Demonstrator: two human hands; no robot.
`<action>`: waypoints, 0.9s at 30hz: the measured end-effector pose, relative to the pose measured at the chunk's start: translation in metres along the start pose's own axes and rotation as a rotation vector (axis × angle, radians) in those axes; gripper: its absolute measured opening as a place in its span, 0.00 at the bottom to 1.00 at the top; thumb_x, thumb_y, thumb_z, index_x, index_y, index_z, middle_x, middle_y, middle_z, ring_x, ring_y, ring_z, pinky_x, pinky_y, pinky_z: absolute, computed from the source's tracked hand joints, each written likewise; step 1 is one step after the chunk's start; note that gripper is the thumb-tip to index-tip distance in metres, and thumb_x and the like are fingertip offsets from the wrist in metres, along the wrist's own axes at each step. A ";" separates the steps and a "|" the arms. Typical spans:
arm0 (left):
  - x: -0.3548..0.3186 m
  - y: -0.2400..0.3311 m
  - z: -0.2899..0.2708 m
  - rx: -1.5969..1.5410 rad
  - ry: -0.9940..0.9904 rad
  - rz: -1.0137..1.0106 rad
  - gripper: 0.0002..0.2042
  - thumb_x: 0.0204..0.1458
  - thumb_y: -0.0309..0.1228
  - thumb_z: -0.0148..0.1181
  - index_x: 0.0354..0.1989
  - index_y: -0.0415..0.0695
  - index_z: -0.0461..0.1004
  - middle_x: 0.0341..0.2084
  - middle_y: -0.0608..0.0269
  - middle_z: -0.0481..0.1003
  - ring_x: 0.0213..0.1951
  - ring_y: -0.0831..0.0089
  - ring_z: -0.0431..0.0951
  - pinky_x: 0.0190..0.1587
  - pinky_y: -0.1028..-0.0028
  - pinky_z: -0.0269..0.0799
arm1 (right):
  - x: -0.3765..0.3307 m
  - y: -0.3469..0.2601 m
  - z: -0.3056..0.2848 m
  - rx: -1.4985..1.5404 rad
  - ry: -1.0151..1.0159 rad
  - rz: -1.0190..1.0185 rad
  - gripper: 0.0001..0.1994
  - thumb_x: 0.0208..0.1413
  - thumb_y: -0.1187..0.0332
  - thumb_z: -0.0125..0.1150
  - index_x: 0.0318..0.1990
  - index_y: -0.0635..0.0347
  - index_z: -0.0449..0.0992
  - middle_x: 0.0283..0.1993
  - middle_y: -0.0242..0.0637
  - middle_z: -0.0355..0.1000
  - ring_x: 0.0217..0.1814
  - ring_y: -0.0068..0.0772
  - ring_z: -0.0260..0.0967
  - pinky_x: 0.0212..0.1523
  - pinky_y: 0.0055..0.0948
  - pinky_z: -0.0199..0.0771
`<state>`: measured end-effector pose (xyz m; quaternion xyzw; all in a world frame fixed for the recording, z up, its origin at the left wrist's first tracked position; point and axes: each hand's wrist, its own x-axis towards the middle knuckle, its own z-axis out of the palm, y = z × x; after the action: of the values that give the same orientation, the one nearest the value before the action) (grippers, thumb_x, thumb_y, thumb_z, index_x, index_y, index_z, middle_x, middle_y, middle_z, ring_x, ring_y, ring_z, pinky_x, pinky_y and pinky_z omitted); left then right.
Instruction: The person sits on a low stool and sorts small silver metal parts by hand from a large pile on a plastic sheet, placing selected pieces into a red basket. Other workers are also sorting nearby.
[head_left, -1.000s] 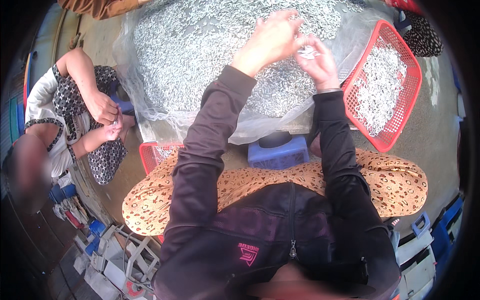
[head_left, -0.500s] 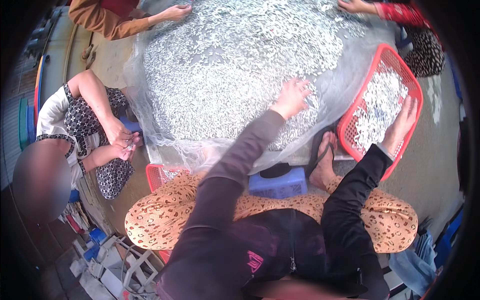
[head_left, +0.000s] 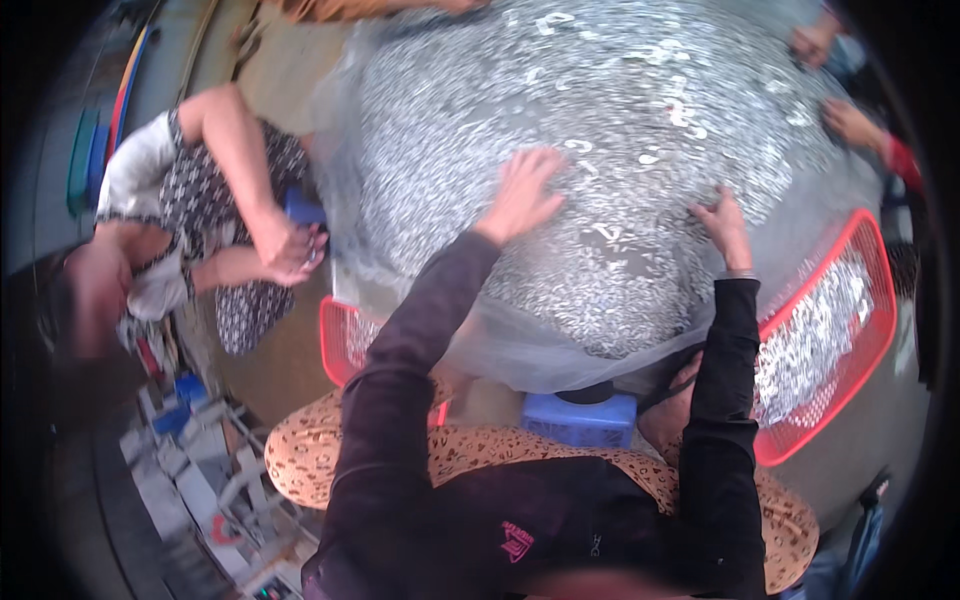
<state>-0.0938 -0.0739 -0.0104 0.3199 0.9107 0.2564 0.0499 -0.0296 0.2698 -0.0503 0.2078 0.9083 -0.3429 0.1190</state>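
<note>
A wide heap of small, slender, silvery-white pieces [head_left: 440,140], resembling tiny fish, covers a translucent plastic sheet [head_left: 530,370] in front of me. Larger, curled white bits lie scattered among them. My left hand [head_left: 525,195] is over the middle of the heap with its fingers spread, and nothing shows in it. Farther right, my right hand [head_left: 728,230] reaches over the heap's near right part, thumb and fingers apart. Motion blur hides whether its fingertips touch any pieces. Beside my right forearm, a red plastic basket [head_left: 880,335] holds many whitish pieces.
A smaller red basket [head_left: 328,340] stands under the sheet's left edge. Near my feet is a blue plastic stool [head_left: 580,418]. A person [head_left: 235,160] crouches at the left, hands together. Other people's hands [head_left: 850,122] reach in from the far right, and an orange-brown sleeve [head_left: 340,8] from the far left.
My right hand has left the red basket and moved left over the heap. My left hand has shifted left across it. The whole view has turned, so the surroundings sit differently.
</note>
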 end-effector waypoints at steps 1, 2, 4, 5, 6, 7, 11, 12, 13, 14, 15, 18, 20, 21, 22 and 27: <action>0.019 -0.009 0.003 -0.132 -0.005 -0.079 0.28 0.41 0.34 0.63 0.54 0.47 0.65 0.53 0.51 0.63 0.56 0.52 0.59 0.59 0.57 0.52 | 0.008 0.000 0.006 -0.016 0.004 -0.006 0.33 0.42 0.62 0.68 0.53 0.71 0.60 0.38 0.55 0.73 0.42 0.54 0.72 0.42 0.41 0.71; 0.039 -0.013 0.009 -0.251 0.028 -0.151 0.30 0.40 0.36 0.66 0.55 0.46 0.64 0.53 0.49 0.63 0.56 0.50 0.59 0.60 0.57 0.53 | 0.012 -0.001 0.012 -0.037 0.000 -0.035 0.34 0.41 0.63 0.69 0.53 0.71 0.60 0.38 0.55 0.73 0.42 0.55 0.72 0.43 0.41 0.70; 0.065 -0.007 0.031 -0.217 -0.088 -0.349 0.38 0.34 0.34 0.72 0.57 0.45 0.60 0.54 0.45 0.62 0.59 0.48 0.57 0.59 0.60 0.57 | 0.015 -0.004 0.022 -0.035 0.004 -0.040 0.34 0.39 0.65 0.70 0.52 0.71 0.59 0.39 0.56 0.72 0.42 0.56 0.71 0.43 0.40 0.70; 0.075 0.002 0.045 -0.281 -0.026 -0.379 0.39 0.32 0.32 0.73 0.57 0.45 0.60 0.53 0.45 0.62 0.58 0.48 0.59 0.59 0.61 0.58 | 0.014 -0.006 0.028 -0.083 -0.017 -0.099 0.35 0.38 0.66 0.70 0.52 0.71 0.59 0.39 0.56 0.72 0.43 0.56 0.71 0.43 0.40 0.70; 0.078 0.012 0.057 -0.361 -0.008 -0.433 0.40 0.31 0.30 0.74 0.57 0.45 0.60 0.53 0.45 0.62 0.57 0.48 0.60 0.58 0.62 0.60 | 0.010 -0.007 0.033 -0.092 -0.028 -0.149 0.35 0.37 0.67 0.70 0.53 0.72 0.58 0.40 0.57 0.72 0.43 0.57 0.71 0.43 0.40 0.70; 0.074 0.016 0.063 -0.346 -0.012 -0.441 0.40 0.30 0.28 0.73 0.57 0.44 0.60 0.52 0.46 0.62 0.56 0.49 0.62 0.57 0.62 0.61 | 0.004 -0.007 0.038 -0.084 -0.025 -0.170 0.36 0.37 0.68 0.71 0.53 0.72 0.58 0.40 0.57 0.72 0.43 0.57 0.71 0.44 0.40 0.70; 0.043 0.036 0.080 -0.356 -0.059 -0.268 0.39 0.29 0.25 0.72 0.56 0.43 0.61 0.51 0.48 0.63 0.53 0.53 0.66 0.54 0.64 0.65 | -0.026 -0.019 0.080 -0.030 -0.091 -0.340 0.43 0.36 0.69 0.69 0.59 0.75 0.51 0.49 0.59 0.67 0.50 0.52 0.67 0.50 0.37 0.67; 0.035 0.041 0.081 -0.363 -0.095 -0.203 0.38 0.29 0.24 0.71 0.56 0.42 0.61 0.51 0.49 0.63 0.53 0.54 0.66 0.53 0.64 0.65 | -0.030 -0.022 0.084 0.032 -0.233 -0.277 0.43 0.36 0.69 0.69 0.60 0.74 0.50 0.46 0.58 0.67 0.45 0.51 0.68 0.47 0.36 0.68; 0.027 0.046 0.080 -0.378 -0.141 -0.152 0.38 0.30 0.24 0.70 0.56 0.43 0.62 0.52 0.49 0.63 0.51 0.55 0.68 0.52 0.65 0.67 | -0.041 -0.027 0.093 0.016 -0.100 -0.389 0.40 0.36 0.71 0.67 0.58 0.75 0.53 0.45 0.59 0.68 0.42 0.52 0.70 0.45 0.38 0.69; 0.017 0.050 0.075 -0.375 -0.237 -0.156 0.37 0.30 0.23 0.69 0.56 0.43 0.62 0.52 0.49 0.64 0.49 0.57 0.70 0.50 0.65 0.68 | -0.056 -0.031 0.097 0.020 0.046 -0.539 0.36 0.36 0.72 0.66 0.56 0.75 0.57 0.44 0.60 0.68 0.39 0.53 0.72 0.42 0.40 0.70; 0.010 0.052 0.067 -0.411 -0.291 -0.145 0.37 0.32 0.23 0.68 0.57 0.41 0.61 0.52 0.50 0.66 0.46 0.59 0.72 0.49 0.67 0.69 | -0.066 -0.033 0.092 0.165 -0.119 -0.407 0.35 0.38 0.73 0.64 0.56 0.75 0.57 0.44 0.58 0.68 0.39 0.49 0.72 0.41 0.38 0.70; -0.007 0.054 0.029 -0.677 -0.471 -0.299 0.35 0.40 0.25 0.65 0.60 0.35 0.57 0.48 0.51 0.70 0.42 0.63 0.75 0.45 0.70 0.72 | -0.088 -0.046 0.068 0.612 -0.494 -0.132 0.29 0.42 0.76 0.58 0.55 0.74 0.60 0.46 0.50 0.68 0.40 0.38 0.71 0.38 0.34 0.72; -0.022 0.058 0.008 -0.938 -0.508 -0.431 0.33 0.46 0.26 0.62 0.60 0.31 0.54 0.47 0.50 0.71 0.42 0.65 0.76 0.44 0.72 0.74 | -0.101 -0.053 0.050 0.857 -0.616 -0.066 0.26 0.44 0.79 0.54 0.56 0.72 0.61 0.49 0.44 0.67 0.44 0.32 0.69 0.39 0.32 0.74; -0.027 0.057 0.000 -1.081 -0.485 -0.481 0.32 0.49 0.27 0.60 0.60 0.29 0.52 0.46 0.49 0.71 0.43 0.65 0.76 0.43 0.73 0.75 | -0.107 -0.054 0.040 1.032 -0.687 -0.151 0.25 0.46 0.82 0.49 0.57 0.69 0.61 0.52 0.41 0.65 0.49 0.32 0.68 0.44 0.31 0.74; -0.033 0.054 -0.009 -1.263 -0.420 -0.461 0.32 0.51 0.28 0.58 0.60 0.27 0.51 0.46 0.49 0.71 0.44 0.66 0.75 0.43 0.74 0.75 | -0.112 -0.057 0.037 1.006 -0.627 -0.105 0.25 0.46 0.82 0.49 0.56 0.69 0.62 0.52 0.42 0.65 0.49 0.32 0.68 0.46 0.32 0.74; -0.057 0.072 0.008 -1.250 -0.063 -0.464 0.17 0.51 0.24 0.55 0.49 0.34 0.64 0.35 0.50 0.72 0.36 0.66 0.77 0.36 0.75 0.77 | -0.122 -0.072 0.042 0.995 -0.599 -0.006 0.27 0.51 0.79 0.54 0.59 0.68 0.52 0.55 0.46 0.61 0.49 0.38 0.68 0.48 0.39 0.75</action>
<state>-0.0068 -0.0572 0.0141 0.0339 0.6339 0.7093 0.3064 0.0485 0.1564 0.0036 0.1298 0.5652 -0.7728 0.2579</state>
